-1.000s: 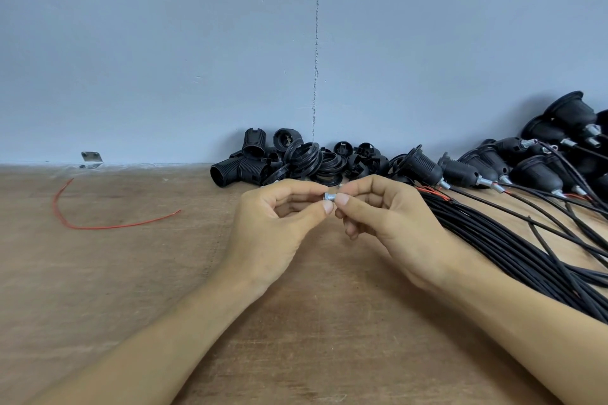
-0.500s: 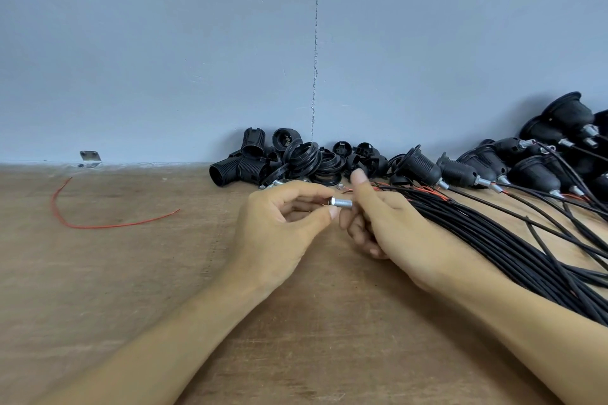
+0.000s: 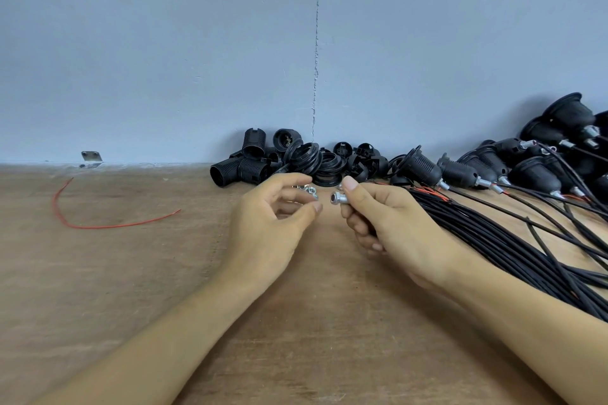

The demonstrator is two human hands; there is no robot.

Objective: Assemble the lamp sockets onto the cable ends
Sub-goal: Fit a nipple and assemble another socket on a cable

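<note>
My right hand [image 3: 391, 223] pinches a small silver threaded tube [image 3: 339, 198] between thumb and fingers, its open end facing left. A short gap separates it from my left hand [image 3: 273, 220], whose fingers are loosely curled and hold nothing. Behind the left fingertips lie a few small silver nuts [image 3: 309, 190] on the wooden table [image 3: 131, 273]. Loose black socket parts and rings [image 3: 296, 161] are heaped against the wall. Assembled black sockets [image 3: 460, 171] on black cables [image 3: 513, 240] lie to the right.
A loose red wire [image 3: 98, 223] curves on the table at the left. A small metal bracket [image 3: 90, 158] sits at the foot of the blue-grey wall [image 3: 197, 59]. The cable bundle fans across the table's right side, under my right forearm.
My left hand let go of the silver tube and its fingers opened. My right hand now holds the tube alone, and the hands have drawn slightly apart.
</note>
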